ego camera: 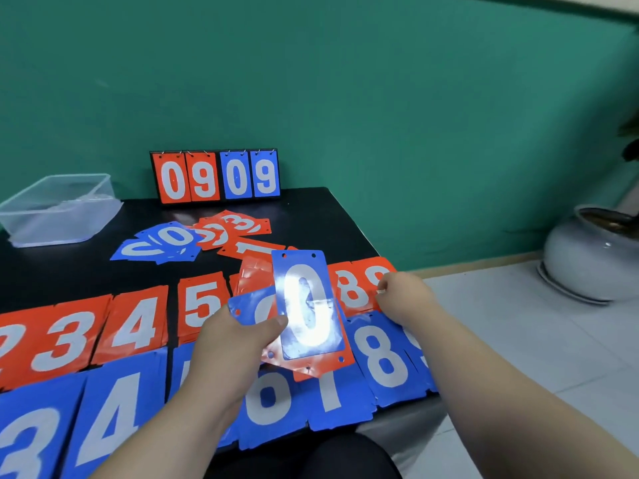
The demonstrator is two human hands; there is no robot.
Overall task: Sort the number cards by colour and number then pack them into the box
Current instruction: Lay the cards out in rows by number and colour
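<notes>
- Gripping a fan of number cards (297, 316) in the left hand (235, 344), thumb pressed across the front, held above the black table (328, 216); blue 0 card (306, 299) on top, upright and washed by glare, another blue card and red ones splayed behind.
- Holding the right hand (404, 295) with fingers curled at the edge of the red 9 card (366, 266); unclear whether pinching it or only touching.
- Laid face up on the tabletop: a red row (135, 326) reading 2, 3, 4, 5, then 8, 9; nearer, a blue row (383, 354) reading 3, 4, 6, 7, 8, 9.
- Farther back, a loose blue heap (162, 242) just beside a loose red heap (231, 226).
- At the far left corner, a clear plastic box (52, 223), well apart from the cards.
- Against the green wall (380, 98), a flip scoreboard (214, 176) showing red 09 and blue 09.
</notes>
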